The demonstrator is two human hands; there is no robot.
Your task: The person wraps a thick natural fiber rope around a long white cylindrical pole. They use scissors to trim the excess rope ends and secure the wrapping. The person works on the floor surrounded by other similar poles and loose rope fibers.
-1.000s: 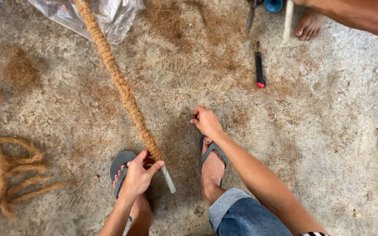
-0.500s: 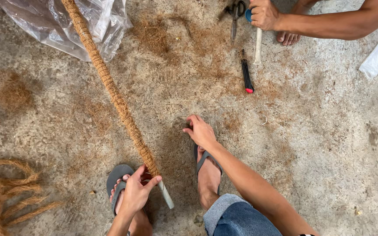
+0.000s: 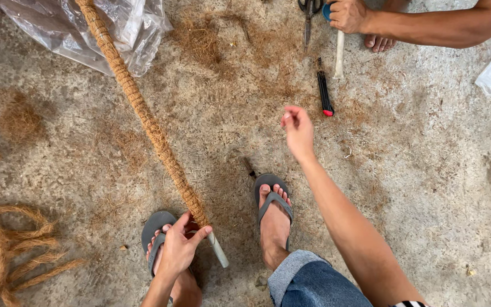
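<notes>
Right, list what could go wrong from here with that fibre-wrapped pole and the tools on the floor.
1. The left hand grips only the low end of the fibre-wrapped pole, which lies long across the concrete floor; it could roll or twist loose.
2. The right hand hangs in the air above the black and red cutter, and feet wear open sandals; a careless grab may nick skin.
3. Another person's hand works close by, beside scissors; reaches might collide.
</notes>
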